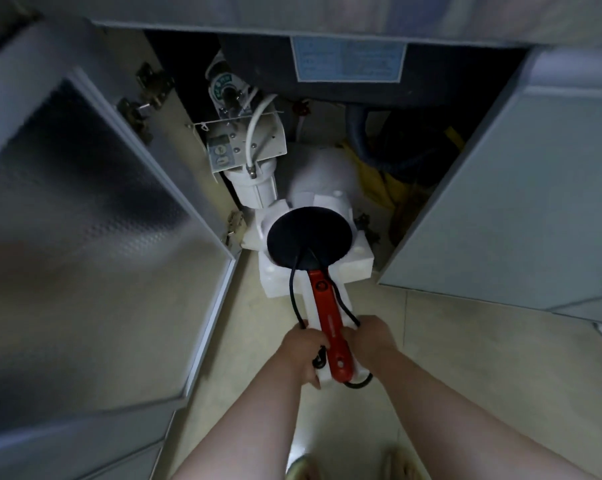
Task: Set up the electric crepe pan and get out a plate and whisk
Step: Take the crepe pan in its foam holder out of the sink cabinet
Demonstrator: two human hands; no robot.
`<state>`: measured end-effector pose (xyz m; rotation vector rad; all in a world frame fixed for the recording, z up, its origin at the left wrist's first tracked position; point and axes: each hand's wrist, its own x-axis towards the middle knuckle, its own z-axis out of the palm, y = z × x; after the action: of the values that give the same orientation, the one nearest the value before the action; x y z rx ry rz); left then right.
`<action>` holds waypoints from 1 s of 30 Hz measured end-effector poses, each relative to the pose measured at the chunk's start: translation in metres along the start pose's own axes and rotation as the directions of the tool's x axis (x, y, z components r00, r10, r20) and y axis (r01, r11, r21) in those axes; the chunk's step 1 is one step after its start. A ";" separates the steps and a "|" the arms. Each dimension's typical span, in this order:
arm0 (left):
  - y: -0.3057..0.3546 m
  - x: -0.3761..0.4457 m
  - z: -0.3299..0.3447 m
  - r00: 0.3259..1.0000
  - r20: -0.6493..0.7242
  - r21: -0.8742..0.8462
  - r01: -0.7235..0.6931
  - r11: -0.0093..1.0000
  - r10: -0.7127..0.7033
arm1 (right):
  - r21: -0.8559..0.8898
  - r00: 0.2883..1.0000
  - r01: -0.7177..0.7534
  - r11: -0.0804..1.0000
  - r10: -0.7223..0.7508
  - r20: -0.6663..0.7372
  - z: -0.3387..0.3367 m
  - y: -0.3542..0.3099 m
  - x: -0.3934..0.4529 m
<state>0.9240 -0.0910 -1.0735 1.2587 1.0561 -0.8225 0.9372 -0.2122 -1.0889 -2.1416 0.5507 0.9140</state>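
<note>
Both hands' fingers curl closed around the foam-cradled crepe pan.

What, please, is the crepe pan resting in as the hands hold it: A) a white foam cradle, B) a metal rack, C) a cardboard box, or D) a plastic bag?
A: the pan with its red handle lies in a white moulded foam cradle, which the left hand and right hand grip at its narrow end, in front of the open cabinet.

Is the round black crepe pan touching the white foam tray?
Touching. The head view shows the round black crepe pan seated in the white foam tray, whose edges rise around its rim, with no gap between them.
</note>
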 end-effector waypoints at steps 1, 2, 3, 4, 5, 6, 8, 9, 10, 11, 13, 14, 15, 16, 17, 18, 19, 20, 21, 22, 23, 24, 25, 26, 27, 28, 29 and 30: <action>-0.010 -0.009 -0.001 1.000 0.001 -0.015 -0.006 1.000 0.006 | 0.009 1.000 -0.010 1.000 0.010 0.010 0.000 0.003 -0.014; -0.018 -0.020 0.000 1.000 -0.007 -0.034 -0.016 0.999 0.016 | 0.015 1.000 -0.018 1.000 0.018 0.022 0.003 0.007 -0.023; -0.026 -0.036 0.000 1.000 -0.005 -0.054 -0.019 0.998 0.019 | 0.024 0.999 -0.032 0.999 0.031 0.040 0.003 0.011 -0.037; -0.031 -0.053 -0.001 1.000 -0.004 -0.071 -0.012 0.997 0.012 | 0.052 0.997 -0.055 0.997 0.052 0.064 0.001 0.013 -0.049; -0.039 -0.065 -0.002 1.000 0.011 -0.082 -0.014 0.996 0.015 | 0.092 0.994 -0.076 0.993 0.068 0.084 -0.001 0.015 -0.060; -0.045 -0.079 -0.003 1.000 0.017 -0.091 -0.023 0.996 0.024 | 0.127 0.990 -0.099 0.987 0.085 0.113 -0.004 0.016 -0.071; -0.057 -0.097 -0.005 0.998 0.016 -0.080 -0.062 0.995 0.064 | 0.158 0.977 -0.121 0.980 0.089 0.194 -0.013 0.019 -0.090; -0.064 -0.102 -0.004 0.997 0.008 -0.067 -0.077 0.995 0.077 | 0.147 0.971 -0.127 0.981 0.092 0.221 -0.018 0.021 -0.098; -0.074 -0.111 -0.001 0.996 -0.004 -0.076 -0.085 0.993 0.085 | 0.130 0.970 -0.128 0.983 0.097 0.222 -0.021 0.025 -0.109; -0.079 -0.117 0.004 0.996 -0.011 -0.071 -0.092 0.993 0.091 | 0.125 0.972 -0.121 0.985 0.092 0.216 -0.025 0.028 -0.116; -0.102 -0.149 0.015 0.994 -0.034 -0.095 -0.105 0.990 0.102 | 0.167 0.972 -0.113 0.979 0.073 0.225 -0.035 0.044 -0.148; -0.108 -0.157 0.017 0.992 -0.041 -0.097 -0.120 0.988 0.117 | 0.201 0.970 -0.118 0.972 0.069 0.234 -0.037 0.051 -0.156; -0.110 -0.159 0.018 0.991 -0.034 -0.111 -0.131 0.985 0.128 | 0.242 0.967 -0.127 0.962 0.066 0.245 -0.037 0.055 -0.158; -0.113 -0.164 0.018 0.989 -0.041 -0.117 -0.147 0.982 0.143 | 0.286 0.964 -0.131 0.949 0.054 0.261 -0.039 0.058 -0.163; -0.117 -0.178 0.020 0.988 -0.039 -0.117 -0.155 0.981 0.152 | 0.308 0.961 -0.123 0.943 0.036 0.274 -0.043 0.062 -0.175; -0.125 -0.195 0.022 0.986 -0.035 -0.123 -0.163 0.979 0.160 | 0.321 0.960 -0.104 0.941 0.011 0.281 -0.049 0.064 -0.194; -0.132 -0.205 0.024 0.986 -0.008 -0.121 -0.165 0.979 0.166 | 0.324 0.956 -0.086 0.942 -0.014 0.295 -0.052 0.067 -0.203; -0.136 -0.214 0.026 0.985 0.004 -0.113 -0.173 0.978 0.175 | 0.324 0.951 -0.077 0.943 -0.028 0.307 -0.054 0.069 -0.211; -0.143 -0.229 0.025 0.982 0.004 -0.119 -0.186 0.975 0.187 | 0.317 0.942 -0.065 0.946 -0.047 0.333 -0.055 0.070 -0.229; -0.148 -0.242 0.022 0.981 0.007 -0.114 -0.191 0.975 0.193 | 0.321 0.932 -0.062 0.945 -0.060 0.358 -0.056 0.070 -0.241; -0.154 -0.249 0.020 0.981 0.002 -0.097 -0.191 0.977 0.192 | 0.327 0.927 -0.064 0.943 -0.065 0.369 -0.055 0.072 -0.249; -0.159 -0.259 0.017 0.984 0.000 -0.079 -0.179 0.981 0.180 | 0.326 0.923 -0.069 0.943 -0.064 0.379 -0.055 0.074 -0.259; -0.164 -0.268 0.015 0.986 0.007 -0.069 -0.165 0.984 0.166 | 0.326 0.920 -0.077 0.942 -0.059 0.387 -0.053 0.075 -0.267; -0.167 -0.276 0.012 0.988 0.015 -0.062 -0.151 0.987 0.152 | 0.329 0.918 -0.083 0.941 -0.057 0.393 -0.053 0.076 -0.275; -0.169 -0.284 0.008 0.989 0.024 -0.046 -0.145 0.988 0.146 | 0.322 0.917 -0.083 0.943 -0.054 0.395 -0.052 0.075 -0.282; -0.170 -0.291 0.005 0.991 0.025 -0.037 -0.130 0.991 0.131 | 0.315 0.918 -0.083 0.946 -0.051 0.394 -0.050 0.074 -0.287; -0.171 -0.295 0.002 0.993 0.018 -0.039 -0.113 0.993 0.113 | 0.302 0.918 -0.079 0.950 -0.048 0.393 -0.049 0.073 -0.292; -0.170 -0.299 -0.001 0.995 0.015 -0.047 -0.100 0.994 0.101 | 0.301 0.917 -0.074 0.951 -0.053 0.395 -0.048 0.070 -0.296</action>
<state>0.6669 -0.1359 -0.8489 1.2527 0.9844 -0.7274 0.7206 -0.2655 -0.8759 -1.6129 0.4610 1.1512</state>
